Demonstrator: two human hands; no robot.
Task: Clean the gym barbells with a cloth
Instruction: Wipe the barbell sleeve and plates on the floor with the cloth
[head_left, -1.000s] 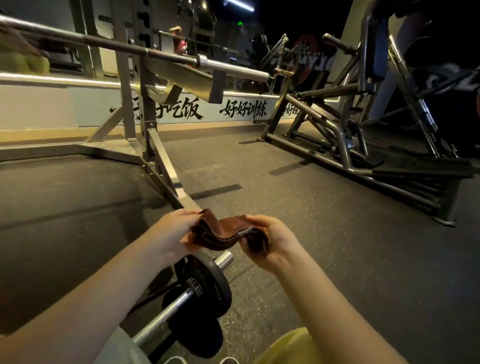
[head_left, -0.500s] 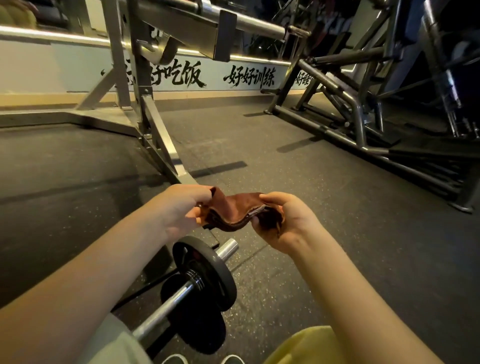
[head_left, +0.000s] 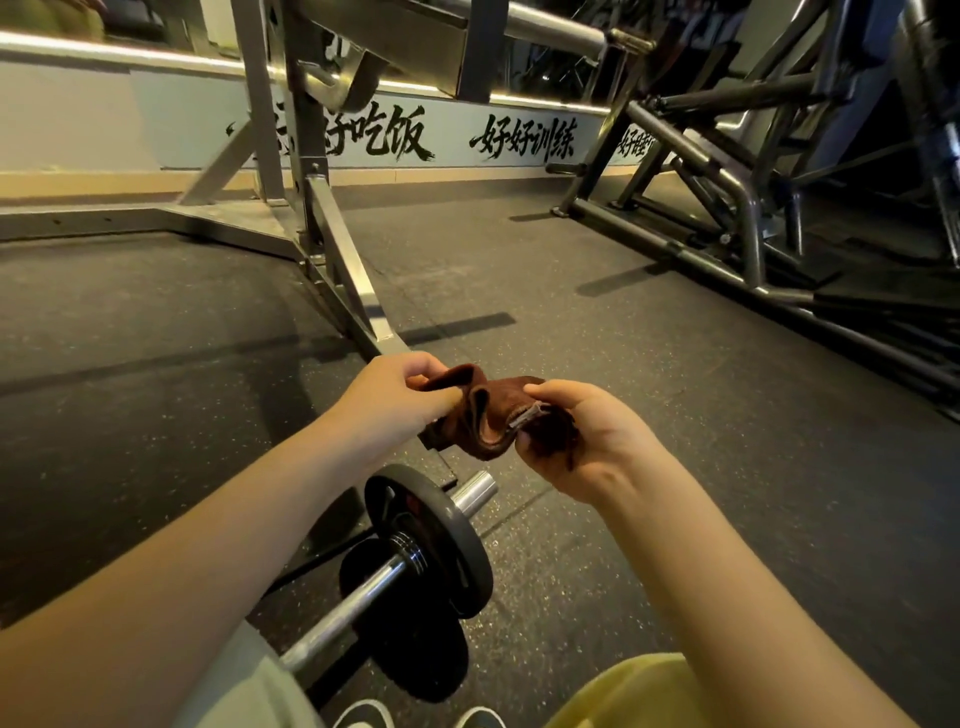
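- The dark rubber floor (head_left: 156, 338) fills the left of the frame. A pale wall with black brush lettering (head_left: 389, 137) runs across the top behind it.
- A steel rack (head_left: 337, 254) stands in the upper left-centre. Its slanted brace runs down to the floor, ending just behind the hands. A second bar (head_left: 550, 28) lies across the rack at the top edge.
- The left hand (head_left: 395, 400), left of centre, has its fingers curled round the left end of the cloth, with the thumb on top.
- The barbell (head_left: 348, 605) lies on the floor in the lower centre, below the hands and apart from them. Its chrome shaft runs from the bottom left up towards the centre.
- A grey weight plate (head_left: 441, 519) sits on the barbell's sleeve. The bare sleeve end pokes out beyond it, towards the right hand.
- The cloth (head_left: 488, 415), brown and bunched in folds, hangs in the air between the two hands at the centre. It is above the plate and touches neither plate nor bar.
- White shoes (head_left: 363, 717) show at the bottom edge.
- The right hand (head_left: 587, 436), right of centre, is turned palm up and pinches the cloth's right end between thumb and curled fingers.
- A yellow garment (head_left: 639, 691) shows under the right forearm at the bottom.
- A dark tubular gym machine (head_left: 727, 182) takes up the upper right, well apart from the barbell.
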